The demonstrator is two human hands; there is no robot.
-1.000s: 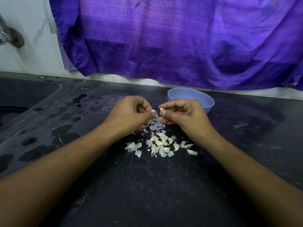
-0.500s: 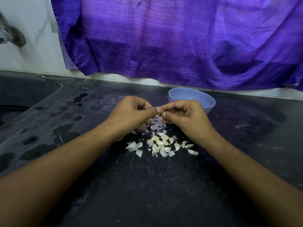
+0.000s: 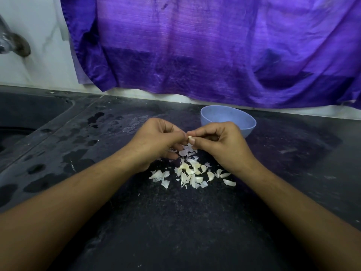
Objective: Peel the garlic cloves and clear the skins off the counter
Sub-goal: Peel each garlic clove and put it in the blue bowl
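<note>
The left hand (image 3: 156, 141) and right hand (image 3: 220, 143) have been drawn together since before; one garlic clove (image 3: 189, 137) is pinched between them. One pile of skins (image 3: 192, 173) is spread beneath on the counter (image 3: 175, 222), one bowl (image 3: 228, 118) behind.

A home kitchen: dark stone counter (image 3: 175, 222), sink (image 3: 23, 122), wall tap (image 3: 13, 44).

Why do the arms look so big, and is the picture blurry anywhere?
Head view: the wide-angle lens swells the near forearms and bows the counter at the back; light is dim, cloth brightest; the tap at the left edge is blurred.
</note>
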